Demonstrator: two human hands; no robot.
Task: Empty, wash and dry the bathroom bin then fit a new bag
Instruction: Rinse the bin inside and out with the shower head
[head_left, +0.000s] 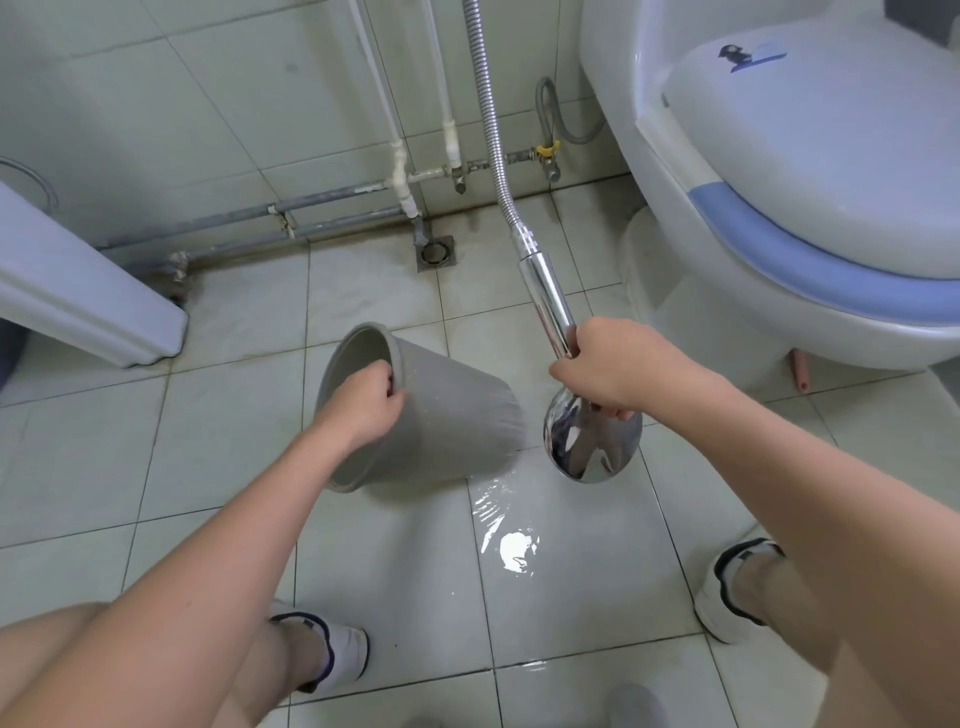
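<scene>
So the grey bin (441, 415) is tipped on its side over the tiled floor (208, 426), mouth facing left and far, base pointing right. The left hand (363, 405) grips it by the rim, fingers hooked inside the opening. Just right of the base, the right hand (608, 374) is wrapped round the handle of a chrome shower head (587, 441), its hose (488, 104) running up the far wall. Can't really tell if water's spraying, but there's a shiny puddle (514, 551) near the bin. Toilet (779, 208) sits far right, floor drain (435, 253) by the wall pipes (311, 208).
</scene>
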